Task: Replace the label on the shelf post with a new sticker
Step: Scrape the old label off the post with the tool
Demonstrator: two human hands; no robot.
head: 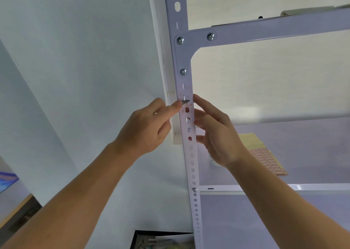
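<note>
A white perforated shelf post (190, 150) runs down the middle of the view. Reddish scraps of old label (186, 106) cling to it below the corner bracket. My left hand (147, 125) pinches a small grey blade (185, 102), whose tip touches the post at the scraps. My right hand (217, 135) rests against the post's right edge with its fingers spread, holding nothing. A sheet of red-bordered stickers (269, 160) lies on the shelf behind my right wrist.
A yellowish pad (250, 138) lies under the sticker sheet on the shelf board (303, 187). An upper shelf rail (284, 29) is bolted to the post. A white wall is at the left. A dark-rimmed box (161, 239) of small items sits below.
</note>
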